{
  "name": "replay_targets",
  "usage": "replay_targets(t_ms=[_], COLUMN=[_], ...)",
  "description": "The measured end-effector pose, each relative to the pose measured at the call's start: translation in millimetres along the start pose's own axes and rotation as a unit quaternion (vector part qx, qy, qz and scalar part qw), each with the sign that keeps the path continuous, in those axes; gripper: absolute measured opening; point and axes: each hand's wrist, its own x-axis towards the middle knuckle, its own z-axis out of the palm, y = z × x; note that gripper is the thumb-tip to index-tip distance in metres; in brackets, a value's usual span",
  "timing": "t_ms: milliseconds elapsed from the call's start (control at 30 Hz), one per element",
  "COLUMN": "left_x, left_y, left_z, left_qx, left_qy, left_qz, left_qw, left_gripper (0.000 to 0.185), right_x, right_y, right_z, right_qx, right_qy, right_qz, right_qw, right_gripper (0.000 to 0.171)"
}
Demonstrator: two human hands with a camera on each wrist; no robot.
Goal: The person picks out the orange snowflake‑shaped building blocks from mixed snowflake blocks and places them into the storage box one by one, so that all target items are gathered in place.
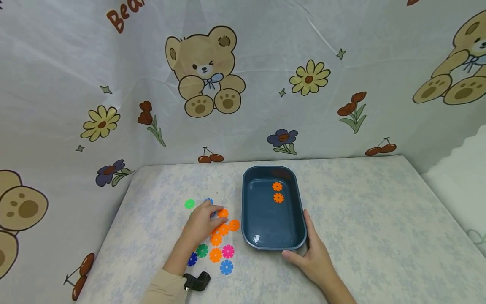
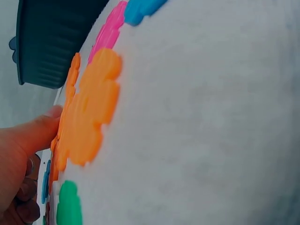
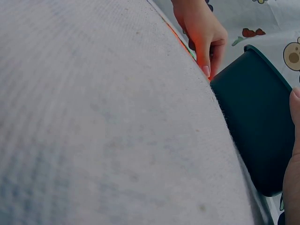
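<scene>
On the bench (image 1: 360,219) stands a dark blue tray (image 1: 262,219) with two orange flower discs (image 1: 278,192) lying toward its far end. The right hand (image 1: 313,257) rests with relaxed fingers against the tray's near right corner. The left hand (image 1: 203,223) pinches an orange disc (image 1: 222,213) among the scattered discs (image 1: 218,249) just left of the tray.

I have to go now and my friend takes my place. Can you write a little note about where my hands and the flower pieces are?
Left hand: fingers curled down on the orange flower pieces in the pile on the table.
Right hand: resting open against the blue tray's near right corner.
Done: two orange pieces lie in the tray.
Left: several orange pieces, plus green, pink and blue ones, sit beside the tray.
</scene>
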Motion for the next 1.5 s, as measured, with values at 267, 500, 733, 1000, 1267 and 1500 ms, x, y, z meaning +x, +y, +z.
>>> replay_targets(t_ms=[267, 500, 733, 1000, 1267, 1500], left_x=[-0.3, 2.0, 4.6, 5.0, 3.5, 2.7], left_y=[-0.5, 1.0, 2.3, 5.0, 8.3, 6.8], left_z=[3.8, 3.8, 0.4, 1.3, 3.2, 4.4], left_qx=[-0.019, -0.036, -0.054, -0.069, -0.072, -0.063], left_qy=[0.009, -0.007, -0.025, -0.023, -0.015, -0.016], left_qz=[-0.011, -0.053, -0.07, -0.061, -0.05, -0.034], left_qw=[0.9997, 0.9979, 0.9958, 0.9955, 0.996, 0.9973], left_gripper=[0.033, 0.036, 0.037, 0.03, 0.03, 0.035], right_x=[0.1, 0.0, -0.2, -0.3, 0.3, -0.1], right_y=[-0.2, -0.6, -0.6, -0.5, -1.1, -2.6], right_z=[0.0, 0.2, 0.5, 0.2, 0.2, 0.4], right_qx=[0.006, 0.011, 0.006, 0.0, -0.002, 0.006], right_qy=[-0.001, 0.0, 0.001, 0.0, 0.001, -0.003], right_qz=[-0.002, -0.006, -0.002, 0.0, 0.001, 0.013], right_qw=[1.0, 1.0, 1.0, 1.0, 1.0, 1.0], right_gripper=[0.123, 0.123, 0.123, 0.123, 0.123, 0.123])
